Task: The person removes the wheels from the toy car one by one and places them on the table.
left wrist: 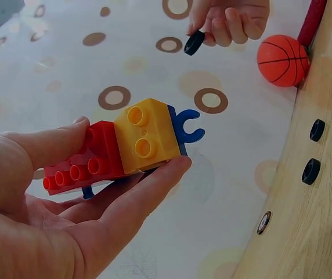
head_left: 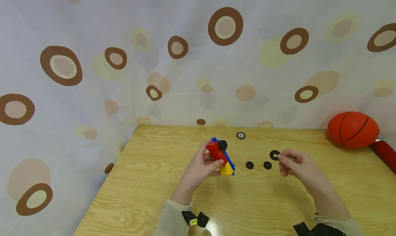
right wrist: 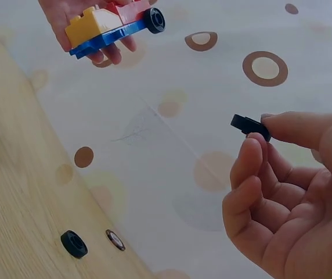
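My left hand (head_left: 198, 165) grips a toy block car (head_left: 220, 157) above the table, thumb on one side and fingers on the other. The car has red and yellow studded blocks (left wrist: 148, 133) on a blue base (right wrist: 111, 38). A black wheel (right wrist: 154, 20) sits at one end of that base, and an open blue clip (left wrist: 190, 127) sticks out near the yellow block. To the right, my right hand (head_left: 297, 167) pinches a loose black wheel (right wrist: 249, 125) between thumb and fingertips, apart from the car. Two more black wheels (head_left: 249, 165) (head_left: 267, 165) lie on the tabletop between the hands.
A small black-and-white disc (head_left: 241, 135) lies near the back of the wooden table (head_left: 148, 181). At the back right is an orange ball (head_left: 352, 130) with black lines, beside a dark red cylinder (head_left: 385, 155). A patterned curtain (head_left: 191, 67) hangs behind and at the left.
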A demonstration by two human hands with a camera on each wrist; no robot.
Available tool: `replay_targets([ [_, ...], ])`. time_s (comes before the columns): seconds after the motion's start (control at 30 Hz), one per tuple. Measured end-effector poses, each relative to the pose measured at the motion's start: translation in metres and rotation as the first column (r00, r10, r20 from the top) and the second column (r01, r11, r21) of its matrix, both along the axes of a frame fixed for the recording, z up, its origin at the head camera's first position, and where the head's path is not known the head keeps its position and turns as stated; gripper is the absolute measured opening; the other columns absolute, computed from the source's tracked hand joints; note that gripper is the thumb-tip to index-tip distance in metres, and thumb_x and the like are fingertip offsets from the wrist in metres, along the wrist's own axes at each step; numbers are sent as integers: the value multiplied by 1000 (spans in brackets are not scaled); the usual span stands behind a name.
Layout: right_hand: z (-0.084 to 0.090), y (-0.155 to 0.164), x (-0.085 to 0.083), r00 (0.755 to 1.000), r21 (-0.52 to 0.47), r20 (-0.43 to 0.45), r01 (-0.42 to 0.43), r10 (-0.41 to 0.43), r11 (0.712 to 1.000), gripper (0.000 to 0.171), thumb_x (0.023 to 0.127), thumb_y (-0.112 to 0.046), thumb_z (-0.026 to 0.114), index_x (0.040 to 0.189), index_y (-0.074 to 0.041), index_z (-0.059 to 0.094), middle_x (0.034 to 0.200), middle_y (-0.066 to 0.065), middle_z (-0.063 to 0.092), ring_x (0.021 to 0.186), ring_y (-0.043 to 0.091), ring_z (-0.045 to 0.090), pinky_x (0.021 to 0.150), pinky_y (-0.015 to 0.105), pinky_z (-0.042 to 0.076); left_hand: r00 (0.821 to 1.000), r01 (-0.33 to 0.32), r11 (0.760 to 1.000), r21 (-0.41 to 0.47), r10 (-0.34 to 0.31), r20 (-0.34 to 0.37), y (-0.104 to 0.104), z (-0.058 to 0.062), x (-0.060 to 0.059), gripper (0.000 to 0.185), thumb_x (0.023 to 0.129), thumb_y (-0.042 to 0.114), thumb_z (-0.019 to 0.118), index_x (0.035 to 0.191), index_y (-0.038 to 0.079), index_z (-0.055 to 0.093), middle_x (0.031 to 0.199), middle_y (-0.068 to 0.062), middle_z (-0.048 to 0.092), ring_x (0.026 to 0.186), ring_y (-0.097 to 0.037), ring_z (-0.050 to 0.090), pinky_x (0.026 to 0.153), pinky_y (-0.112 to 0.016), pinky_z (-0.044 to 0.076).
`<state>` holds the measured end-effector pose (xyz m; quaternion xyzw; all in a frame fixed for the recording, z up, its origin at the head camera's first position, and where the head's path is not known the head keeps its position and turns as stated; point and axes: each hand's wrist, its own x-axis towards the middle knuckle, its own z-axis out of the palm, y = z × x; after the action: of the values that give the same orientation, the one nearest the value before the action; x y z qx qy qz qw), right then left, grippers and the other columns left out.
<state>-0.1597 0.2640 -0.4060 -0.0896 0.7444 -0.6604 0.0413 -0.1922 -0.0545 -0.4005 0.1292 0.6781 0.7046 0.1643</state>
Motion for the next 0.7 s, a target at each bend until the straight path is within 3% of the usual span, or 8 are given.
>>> replay_targets([
  [0.3, -6, 12, -4, 999, -66, 19, 37, -36, 997, 12, 103, -10, 52, 94, -12, 60, 74, -2, 61, 63, 13, 60, 61, 25, 54, 1000, 0, 1000, -2, 0, -4, -1, 2, -1, 75, 95, 8, 64, 157, 14, 21, 134, -27, 57, 115, -36, 64, 84, -47, 59],
  [0.53, -13, 21, -4, 1000, -202, 19, 27, -23, 979, 13, 101, -2, 52, 93, -10, 60, 78, 0, 66, 69, 13, 63, 66, 23, 55, 1000, -2, 1000, -12, 2, -7, -1, 1, 0, 74, 95, 8, 65, 156, 14, 23, 132, -26, 58, 114, -35, 65, 83, -44, 59],
  [0.7, -14, 24, -7, 998, -186, 42, 51, -44, 981, 14, 100, -3, 55, 91, -12, 61, 81, -2, 68, 74, 11, 66, 69, 21, 56, 1000, -9, 1000, -15, 9, -1, -2, 1, -1, 73, 95, 9, 66, 156, 17, 26, 133, -24, 59, 115, -34, 65, 83, -43, 60],
])
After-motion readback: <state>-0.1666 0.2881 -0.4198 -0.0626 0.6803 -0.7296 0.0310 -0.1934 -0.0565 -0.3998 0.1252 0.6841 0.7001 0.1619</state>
